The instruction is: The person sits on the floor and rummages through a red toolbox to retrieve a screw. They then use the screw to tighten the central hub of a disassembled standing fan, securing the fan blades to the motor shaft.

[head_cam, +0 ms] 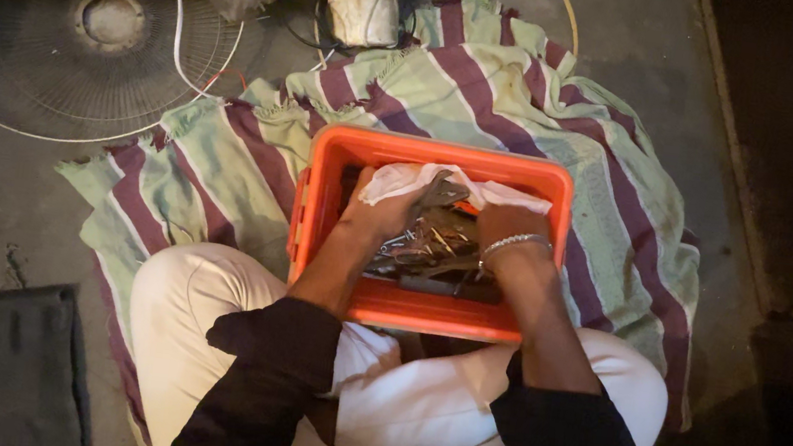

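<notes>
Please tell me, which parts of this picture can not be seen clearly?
Head view:
- Fingers of left hand and right hand: hidden by white cloth.
- Metal tools in the orange crate: too tangled and dim to identify.
- Fan grille: cut off by the left edge.

- One head-worn camera looks steeply down from close above the seated person's lap (no second view).
- It faces forward over the orange crate (pixel 439 163) toward the striped cloth's (pixel 221 171) far edge.

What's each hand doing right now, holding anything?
Left hand: in the orange crate, on the white cloth; grip cannot be told.
Right hand: in the crate among metal tools; grip cannot be told.
</notes>
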